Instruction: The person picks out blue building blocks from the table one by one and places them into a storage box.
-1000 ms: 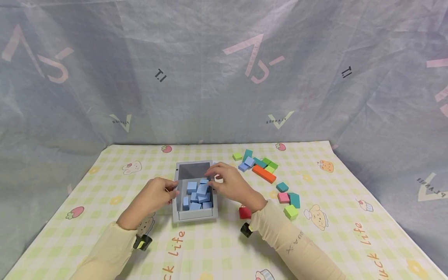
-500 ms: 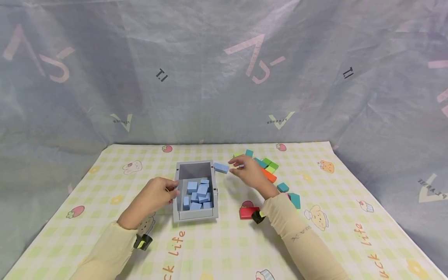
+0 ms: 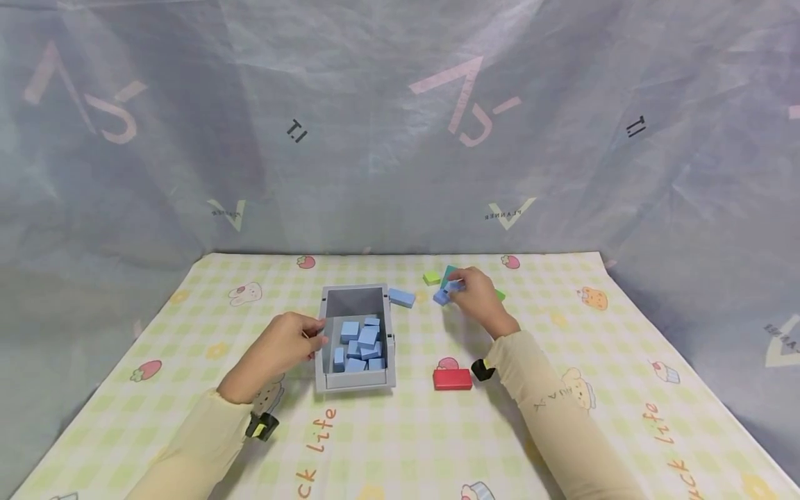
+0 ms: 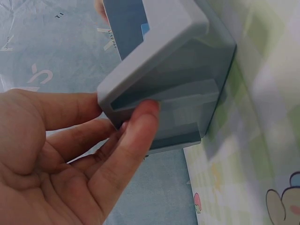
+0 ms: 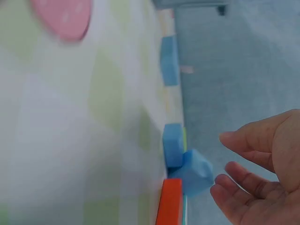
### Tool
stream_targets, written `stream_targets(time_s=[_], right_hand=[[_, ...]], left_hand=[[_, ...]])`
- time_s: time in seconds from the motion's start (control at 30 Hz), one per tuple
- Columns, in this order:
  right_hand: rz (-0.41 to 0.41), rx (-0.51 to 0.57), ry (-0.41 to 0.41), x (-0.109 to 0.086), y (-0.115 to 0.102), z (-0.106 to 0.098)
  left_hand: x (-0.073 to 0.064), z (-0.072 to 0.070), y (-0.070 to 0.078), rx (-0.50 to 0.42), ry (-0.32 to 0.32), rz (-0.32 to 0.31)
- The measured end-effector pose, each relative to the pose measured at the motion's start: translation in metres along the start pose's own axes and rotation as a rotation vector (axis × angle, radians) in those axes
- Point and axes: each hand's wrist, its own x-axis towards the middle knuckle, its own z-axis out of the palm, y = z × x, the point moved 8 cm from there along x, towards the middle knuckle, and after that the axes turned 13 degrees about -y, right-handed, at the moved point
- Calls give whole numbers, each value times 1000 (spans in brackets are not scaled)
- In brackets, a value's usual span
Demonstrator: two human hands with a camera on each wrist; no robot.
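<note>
My left hand (image 3: 286,344) pinches the left rim of a grey box (image 3: 355,380). The left wrist view shows its thumb and fingers on either side of the box's edge (image 4: 154,51). Several light-blue blocks (image 3: 367,337) lie inside. My right hand (image 3: 476,295) reaches over the pile at the back right, its fingers beside a blue block (image 5: 193,172) that leans on another blue block (image 5: 173,145). In the right wrist view thumb and fingers stand apart with nothing between them. The hand hides much of the pile in the head view.
A single blue block (image 3: 401,298) lies just right of the box. Nearer stands a red block (image 3: 453,379). By the pile are a light-green block (image 3: 431,278), a teal block (image 3: 447,275) and an orange block (image 5: 169,204). A grey cloth (image 3: 375,139) hangs behind the table.
My right hand has moved from above the box to the right, over the pile of blocks. My left hand stays on the box's rim. The view has shifted slightly.
</note>
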Motion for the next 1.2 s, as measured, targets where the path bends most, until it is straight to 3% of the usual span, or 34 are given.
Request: stream_targets(time_s=[0.23,0.57,1.2], right_hand=[[5,-146,-39,14,3,2],[71,-224,-114,20,14,16],[70,-162,-64,21,20,13]], left_hand=[[0,-1,-3,-8,-1,-7],[1,2,-4,-29,-4,12],[1,-2,-4,-16,5,10]])
